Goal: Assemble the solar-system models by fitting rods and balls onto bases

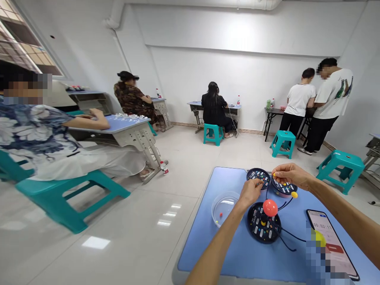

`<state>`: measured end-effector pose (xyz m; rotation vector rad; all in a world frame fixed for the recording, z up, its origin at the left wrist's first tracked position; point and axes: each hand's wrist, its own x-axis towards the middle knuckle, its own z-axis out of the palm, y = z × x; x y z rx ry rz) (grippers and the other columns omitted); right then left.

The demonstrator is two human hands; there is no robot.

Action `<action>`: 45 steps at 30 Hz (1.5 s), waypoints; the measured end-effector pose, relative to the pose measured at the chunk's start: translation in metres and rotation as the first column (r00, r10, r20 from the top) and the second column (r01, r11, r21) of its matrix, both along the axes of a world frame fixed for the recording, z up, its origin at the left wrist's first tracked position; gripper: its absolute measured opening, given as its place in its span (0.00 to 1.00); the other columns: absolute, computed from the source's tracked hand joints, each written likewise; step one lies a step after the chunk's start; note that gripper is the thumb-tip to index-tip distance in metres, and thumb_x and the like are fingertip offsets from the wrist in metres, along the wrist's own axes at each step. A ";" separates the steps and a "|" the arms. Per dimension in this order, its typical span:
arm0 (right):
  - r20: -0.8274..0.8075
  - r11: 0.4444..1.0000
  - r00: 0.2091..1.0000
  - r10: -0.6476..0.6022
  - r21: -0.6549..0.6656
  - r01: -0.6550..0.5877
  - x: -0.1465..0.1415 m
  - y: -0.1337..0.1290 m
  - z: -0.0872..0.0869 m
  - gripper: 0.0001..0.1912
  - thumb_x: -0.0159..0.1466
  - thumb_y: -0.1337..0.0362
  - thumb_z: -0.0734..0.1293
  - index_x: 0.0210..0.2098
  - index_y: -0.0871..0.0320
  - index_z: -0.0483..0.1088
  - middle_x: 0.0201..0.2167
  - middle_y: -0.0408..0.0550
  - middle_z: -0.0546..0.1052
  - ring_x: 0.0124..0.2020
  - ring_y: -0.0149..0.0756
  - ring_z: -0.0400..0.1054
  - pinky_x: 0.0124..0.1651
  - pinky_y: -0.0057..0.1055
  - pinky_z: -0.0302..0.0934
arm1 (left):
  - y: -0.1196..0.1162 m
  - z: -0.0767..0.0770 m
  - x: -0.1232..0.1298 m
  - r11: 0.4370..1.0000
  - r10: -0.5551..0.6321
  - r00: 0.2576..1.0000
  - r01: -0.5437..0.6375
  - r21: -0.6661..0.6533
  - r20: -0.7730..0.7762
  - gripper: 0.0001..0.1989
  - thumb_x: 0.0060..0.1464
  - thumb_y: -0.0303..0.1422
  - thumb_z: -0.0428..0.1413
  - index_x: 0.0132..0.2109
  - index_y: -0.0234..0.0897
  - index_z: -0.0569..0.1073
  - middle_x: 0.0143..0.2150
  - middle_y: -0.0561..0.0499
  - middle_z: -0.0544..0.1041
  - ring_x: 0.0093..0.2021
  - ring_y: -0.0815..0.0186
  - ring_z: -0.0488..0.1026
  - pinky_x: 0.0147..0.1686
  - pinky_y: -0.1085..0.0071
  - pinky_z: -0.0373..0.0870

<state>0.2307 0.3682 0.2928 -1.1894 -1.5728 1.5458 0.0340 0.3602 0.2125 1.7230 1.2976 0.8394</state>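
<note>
Left hand [251, 192] curled on a black disc [257, 177]; right hand [291, 176] seemingly pinches a yellow bead [274, 174].

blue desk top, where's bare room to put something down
Bare blue desk top shows left of and below the clear plastic bowl, and between the black disc with the red ball and the phone, crossed by cables. The far end is crowded: two more black discs, with the left hand and right hand over them.

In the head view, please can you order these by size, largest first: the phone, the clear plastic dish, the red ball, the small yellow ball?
1. Phone, but it lies nearer the camera, so its lead over the dish is unsure.
2. Clear plastic dish
3. Red ball
4. Small yellow ball
</note>
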 end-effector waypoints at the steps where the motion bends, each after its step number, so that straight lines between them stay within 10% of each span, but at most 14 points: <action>1: -0.007 1.000 1.000 0.004 -0.011 -0.004 0.003 0.000 -0.002 0.17 0.51 0.56 0.76 0.33 0.63 0.76 0.27 0.46 0.77 0.26 0.28 0.67 0.29 0.27 0.59 | 0.003 -0.002 0.004 1.000 -0.006 1.000 0.006 -0.010 -0.001 0.16 0.57 0.29 0.50 0.47 0.35 0.79 0.20 0.55 0.71 0.26 0.67 0.70 0.32 0.74 0.67; 15: -0.058 0.996 0.998 -0.036 -0.078 0.032 0.014 0.006 -0.021 0.18 0.47 0.57 0.78 0.32 0.62 0.78 0.25 0.45 0.76 0.26 0.29 0.67 0.34 0.30 0.62 | 0.018 -0.026 0.030 0.996 -0.038 0.995 0.044 -0.072 0.091 0.13 0.52 0.25 0.54 0.42 0.33 0.81 0.13 0.58 0.65 0.18 0.68 0.66 0.29 0.72 0.66; 34: 0.497 0.919 0.867 0.026 0.329 -0.216 0.002 0.026 -0.049 0.10 0.52 0.69 0.63 0.30 0.60 0.76 0.20 0.42 0.74 0.24 0.32 0.66 0.27 0.27 0.58 | 0.015 -0.030 0.033 0.997 -0.067 0.987 0.073 -0.035 0.146 0.16 0.55 0.28 0.54 0.20 0.34 0.72 0.13 0.56 0.65 0.17 0.71 0.63 0.24 0.74 0.59; 45: 0.497 0.930 0.861 0.109 0.255 -0.265 0.005 0.039 -0.063 0.11 0.55 0.66 0.62 0.31 0.60 0.76 0.21 0.44 0.75 0.23 0.33 0.67 0.28 0.28 0.62 | 0.015 -0.031 0.034 0.996 -0.061 0.984 0.070 -0.048 0.166 0.16 0.56 0.31 0.56 0.21 0.34 0.74 0.13 0.56 0.65 0.16 0.72 0.63 0.21 0.75 0.58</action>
